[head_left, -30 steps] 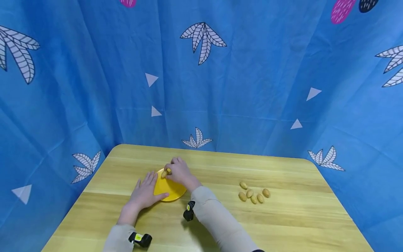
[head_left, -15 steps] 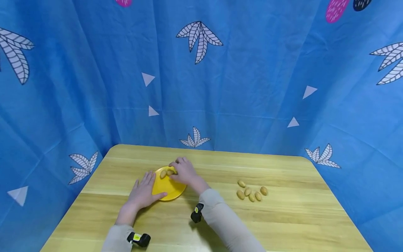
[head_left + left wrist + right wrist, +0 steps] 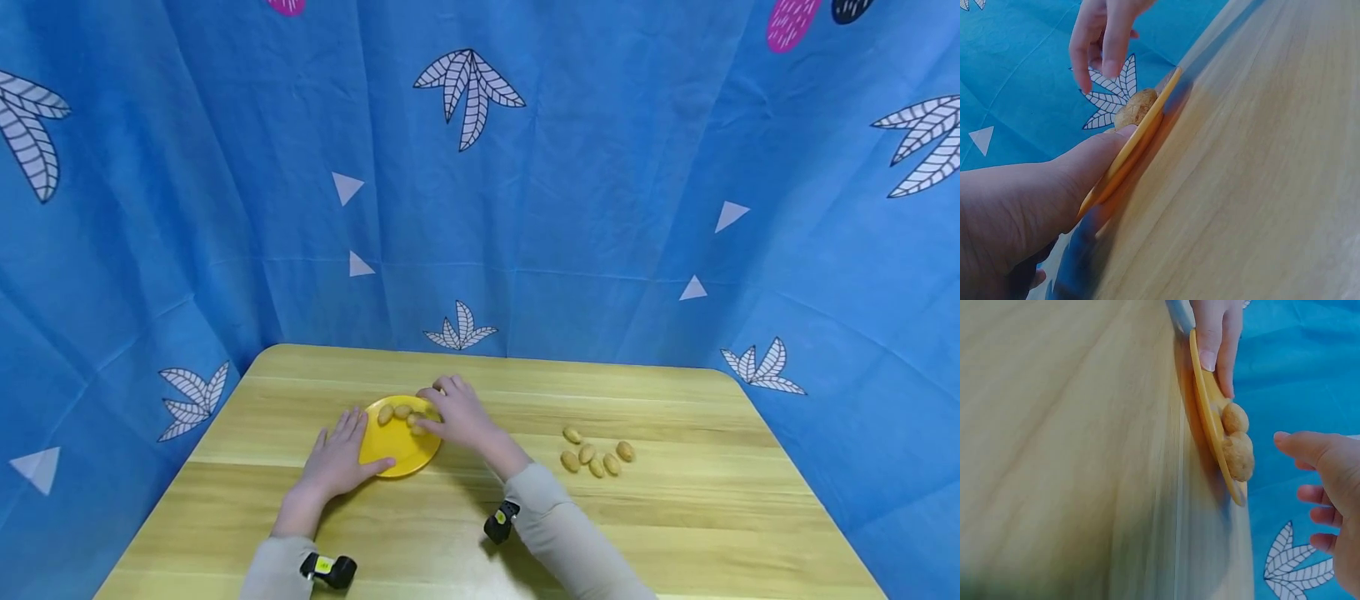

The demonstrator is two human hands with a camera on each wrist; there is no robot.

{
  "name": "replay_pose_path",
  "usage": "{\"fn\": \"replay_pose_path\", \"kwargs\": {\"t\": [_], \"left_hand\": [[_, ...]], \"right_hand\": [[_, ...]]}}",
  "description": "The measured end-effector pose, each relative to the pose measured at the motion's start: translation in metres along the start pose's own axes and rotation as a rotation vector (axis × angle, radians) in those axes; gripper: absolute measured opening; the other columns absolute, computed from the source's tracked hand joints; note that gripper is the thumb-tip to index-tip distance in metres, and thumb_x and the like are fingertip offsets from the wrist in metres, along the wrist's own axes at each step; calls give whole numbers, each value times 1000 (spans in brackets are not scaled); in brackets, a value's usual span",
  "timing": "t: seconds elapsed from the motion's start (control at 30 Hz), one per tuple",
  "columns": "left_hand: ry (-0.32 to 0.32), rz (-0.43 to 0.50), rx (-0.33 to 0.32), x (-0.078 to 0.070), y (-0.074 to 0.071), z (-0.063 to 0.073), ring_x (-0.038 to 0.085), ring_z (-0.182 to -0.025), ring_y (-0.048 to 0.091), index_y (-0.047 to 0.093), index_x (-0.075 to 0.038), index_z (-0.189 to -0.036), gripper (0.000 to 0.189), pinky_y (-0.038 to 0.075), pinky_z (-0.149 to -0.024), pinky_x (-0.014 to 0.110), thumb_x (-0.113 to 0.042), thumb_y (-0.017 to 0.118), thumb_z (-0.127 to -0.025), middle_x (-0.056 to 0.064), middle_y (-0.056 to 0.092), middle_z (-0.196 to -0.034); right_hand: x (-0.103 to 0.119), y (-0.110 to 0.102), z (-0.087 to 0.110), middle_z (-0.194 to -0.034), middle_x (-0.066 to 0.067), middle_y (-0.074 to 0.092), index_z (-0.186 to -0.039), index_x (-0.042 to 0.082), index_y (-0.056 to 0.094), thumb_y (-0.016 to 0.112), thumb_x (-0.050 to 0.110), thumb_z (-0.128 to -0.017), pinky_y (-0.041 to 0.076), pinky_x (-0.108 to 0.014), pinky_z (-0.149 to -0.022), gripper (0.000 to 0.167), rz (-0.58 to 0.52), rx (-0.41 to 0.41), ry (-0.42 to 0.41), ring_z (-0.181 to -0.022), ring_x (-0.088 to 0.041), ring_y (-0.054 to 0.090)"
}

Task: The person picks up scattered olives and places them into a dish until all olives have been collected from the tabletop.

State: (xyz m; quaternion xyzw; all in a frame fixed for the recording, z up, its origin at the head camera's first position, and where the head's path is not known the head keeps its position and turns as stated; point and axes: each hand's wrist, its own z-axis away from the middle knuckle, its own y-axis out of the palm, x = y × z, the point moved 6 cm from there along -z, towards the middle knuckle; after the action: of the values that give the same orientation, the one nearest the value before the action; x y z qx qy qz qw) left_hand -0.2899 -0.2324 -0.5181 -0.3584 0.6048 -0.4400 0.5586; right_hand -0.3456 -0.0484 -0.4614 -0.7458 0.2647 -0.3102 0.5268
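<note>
A round yellow plate (image 3: 393, 450) lies on the left part of the table. Several small tan ovals (image 3: 386, 414), resembling little potatoes, form a row along its far side. My left hand (image 3: 337, 458) rests against the plate's left side with fingers spread; in the left wrist view its thumb (image 3: 1100, 144) lies along the rim. Over the plate's right edge hovers my right hand (image 3: 459, 417), fingers loosely bent. In the right wrist view that hand (image 3: 1335, 481) has thumb and fingers apart with nothing between them, near the ovals (image 3: 1238, 456).
More of the tan ovals (image 3: 588, 454) lie loose in a cluster on the wooden table (image 3: 697, 517), to the right of the plate. Behind and beside the table hangs a blue patterned curtain (image 3: 600, 208).
My right hand has moved right across the plate, from its far left side to its right edge, uncovering more ovals in the row. The left hand stays at the plate.
</note>
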Motion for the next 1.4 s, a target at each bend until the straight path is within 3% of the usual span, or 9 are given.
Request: {"fn": "replay_pose_path", "kwargs": {"t": [0.3,0.57,0.83,1.4], "left_hand": [[3,-4,-2,3,2,-1,43,-150,13,22,5,-152,105,10,-117,68,-70,55,-85,25,17,-161],[-3,-6,0,3,2,-1,42,-150,13,22,4,-152,105,10,-117,66,-69,56,-85,24,17,-161],[0,-12,-10,4,3,-2,42,-150,13,22,4,-153,106,10,-118,66,-70,55,-85,24,16,-161],[0,-19,3,2,2,-2,42,-150,13,22,4,-152,105,11,-118,66,-69,55,-85,24,17,-161]], "right_hand": [[-7,-18,28,-116,-5,57,-130,16,59,68,36,-91,42,-36,-92,44,5,-80,-23,-105,-21,47],[-24,-32,56,-116,-9,57,-130,13,58,71,31,-89,43,-41,-91,48,-22,-132,4,-105,-25,49],[-45,-50,84,-119,-12,56,-131,12,58,71,30,-89,44,-44,-91,48,-87,-156,88,-107,-28,49],[-84,-71,142,-115,-13,60,-126,10,62,77,27,-84,47,-47,-89,48,-22,-268,212,-107,-31,52]]}}
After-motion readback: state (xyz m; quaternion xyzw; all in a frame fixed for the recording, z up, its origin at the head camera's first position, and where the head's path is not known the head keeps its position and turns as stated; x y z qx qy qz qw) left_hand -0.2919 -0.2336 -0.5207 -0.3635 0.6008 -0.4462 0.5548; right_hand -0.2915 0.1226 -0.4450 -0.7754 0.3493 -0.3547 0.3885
